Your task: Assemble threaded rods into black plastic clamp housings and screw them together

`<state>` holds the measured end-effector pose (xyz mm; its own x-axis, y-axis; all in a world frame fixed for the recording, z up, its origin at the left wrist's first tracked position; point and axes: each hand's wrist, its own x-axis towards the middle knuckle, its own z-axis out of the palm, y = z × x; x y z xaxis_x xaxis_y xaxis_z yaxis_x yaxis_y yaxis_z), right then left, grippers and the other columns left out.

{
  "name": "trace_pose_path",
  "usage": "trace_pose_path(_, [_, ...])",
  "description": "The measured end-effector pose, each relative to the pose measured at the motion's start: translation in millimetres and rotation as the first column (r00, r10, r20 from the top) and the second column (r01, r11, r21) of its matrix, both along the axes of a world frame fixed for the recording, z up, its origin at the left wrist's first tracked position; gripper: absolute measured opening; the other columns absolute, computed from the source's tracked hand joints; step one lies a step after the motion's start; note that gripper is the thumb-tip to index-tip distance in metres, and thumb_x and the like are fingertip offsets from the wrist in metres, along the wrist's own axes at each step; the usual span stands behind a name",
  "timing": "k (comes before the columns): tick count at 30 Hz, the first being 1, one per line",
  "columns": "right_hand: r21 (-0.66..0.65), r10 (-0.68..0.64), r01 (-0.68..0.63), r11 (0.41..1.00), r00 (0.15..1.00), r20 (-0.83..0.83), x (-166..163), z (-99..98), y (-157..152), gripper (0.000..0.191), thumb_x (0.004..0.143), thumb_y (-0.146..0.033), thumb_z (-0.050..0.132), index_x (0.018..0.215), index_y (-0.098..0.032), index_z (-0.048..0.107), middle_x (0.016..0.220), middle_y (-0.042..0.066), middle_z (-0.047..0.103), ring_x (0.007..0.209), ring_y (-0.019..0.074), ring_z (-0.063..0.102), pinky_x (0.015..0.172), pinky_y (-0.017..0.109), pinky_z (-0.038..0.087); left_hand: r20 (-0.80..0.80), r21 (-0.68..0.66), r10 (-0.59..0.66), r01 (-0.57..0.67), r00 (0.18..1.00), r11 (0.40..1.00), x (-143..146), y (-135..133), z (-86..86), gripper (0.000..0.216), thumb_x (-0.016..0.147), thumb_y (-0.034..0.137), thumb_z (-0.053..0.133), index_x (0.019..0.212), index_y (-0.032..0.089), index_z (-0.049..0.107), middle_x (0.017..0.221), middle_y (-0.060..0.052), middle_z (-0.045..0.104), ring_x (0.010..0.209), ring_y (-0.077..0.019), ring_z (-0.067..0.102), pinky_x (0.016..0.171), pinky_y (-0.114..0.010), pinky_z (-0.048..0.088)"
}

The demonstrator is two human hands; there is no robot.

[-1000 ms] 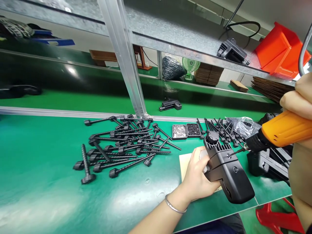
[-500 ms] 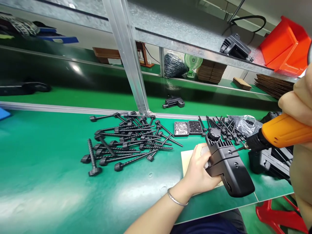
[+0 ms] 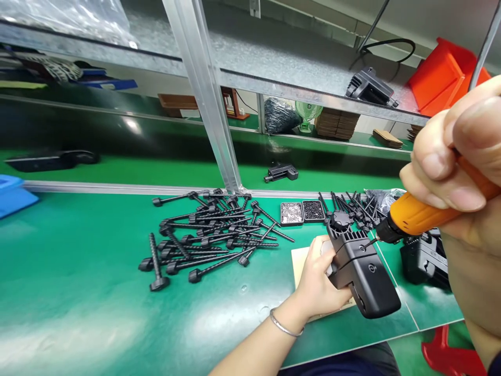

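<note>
Screwdriving seems the step in hand; left hand (image 3: 318,286) closes around black housing (image 3: 364,271), over beige pad (image 3: 299,261); right hand (image 3: 457,151) wraps orange screwdriver (image 3: 415,216), its bit touching the housing just right of the left grip; next move needs a straight, steady bit.

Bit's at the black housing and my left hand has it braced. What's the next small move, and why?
Probably press the orange screwdriver straight along its bit and drive. The bit tip sits at a hole on the black housing, the left hand holds it over the tan pad, and the right hand is wrapped round the driver.
</note>
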<state>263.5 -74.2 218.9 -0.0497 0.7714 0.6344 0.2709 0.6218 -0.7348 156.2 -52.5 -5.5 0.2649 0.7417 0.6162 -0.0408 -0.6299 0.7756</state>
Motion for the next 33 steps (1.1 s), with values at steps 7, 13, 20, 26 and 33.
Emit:
trace_pose_path(7, [0.142, 0.082, -0.07, 0.987, 0.993, -0.084, -2.1, 0.4, 4.5, 0.017, 0.089, -0.026, 0.072, 0.078, -0.018, 0.062, 0.071, -0.003, 0.056, 0.044, 0.0047, 0.039, 0.036, 0.024, 0.031, -0.014, -0.015, -0.012, 0.011, 1.0, 1.0, 0.4, -0.9, 1.8, 0.04, 0.066, 0.018, 0.073, 0.105, 0.02, 0.069, 0.104, -0.01, 0.058, 0.099, -0.0287, 0.055, 0.08, -0.04, 0.053])
trace_pose_path(13, [0.111, 0.086, -0.072, 0.991, 0.987, -0.134, 0.3, -0.3, 7.7, 0.024, 0.09, -0.018, 0.07, 0.068, -0.017, 0.06, 0.054, -0.006, 0.049, 0.043, 0.0043, 0.043, 0.041, 0.019, 0.038, 0.014, -0.042, -0.028, 0.029, 1.0, 0.999, -0.8, -0.5, 3.1, 0.043, 0.065, 0.019, 0.074, 0.107, 0.021, 0.069, 0.107, -0.01, 0.057, 0.101, -0.0285, 0.058, 0.084, -0.041, 0.055])
trace_pose_path(20, [0.03, 0.108, -0.105, 0.994, 0.984, -0.141, 1.8, 0.0, 7.2, 0.029, 0.088, -0.026, 0.075, 0.065, -0.016, 0.06, 0.057, -0.002, 0.054, 0.04, 0.0056, 0.046, 0.038, 0.019, 0.041, 0.017, 0.001, -0.011, 0.011, 1.0, 1.0, -0.2, -1.2, 5.1, 0.042, 0.064, 0.018, 0.075, 0.105, 0.022, 0.069, 0.106, -0.009, 0.058, 0.099, -0.0286, 0.059, 0.086, -0.044, 0.055])
trace_pose_path(26, [0.026, 0.134, -0.133, 0.991, 0.935, -0.329, 17.1, 9.4, 43.2, 0.032, 0.072, -0.034, 0.086, 0.07, -0.018, 0.058, 0.059, -0.004, 0.055, 0.041, 0.0056, 0.046, 0.039, 0.019, 0.042, -0.034, 0.027, 0.004, -0.003, 0.999, 1.0, -2.7, 0.3, -4.3, 0.04, 0.067, 0.018, 0.074, 0.106, 0.024, 0.067, 0.108, -0.009, 0.06, 0.101, -0.0289, 0.059, 0.085, -0.045, 0.055])
trace_pose_path(33, [-0.233, -0.204, 0.139, 0.962, 0.938, -0.282, 43.3, -51.0, 140.7, 0.024, 0.071, -0.029, 0.073, 0.079, -0.016, 0.055, 0.067, -0.002, 0.058, 0.056, 0.0097, 0.055, 0.057, 0.024, 0.051, -0.121, 0.022, -0.002, 0.005, 0.993, 1.0, -11.5, -0.3, -17.4, 0.079, 0.06, 0.029, 0.087, 0.13, 0.028, 0.051, 0.127, -0.012, 0.055, 0.118, -0.0346, 0.055, 0.099, -0.053, 0.05])
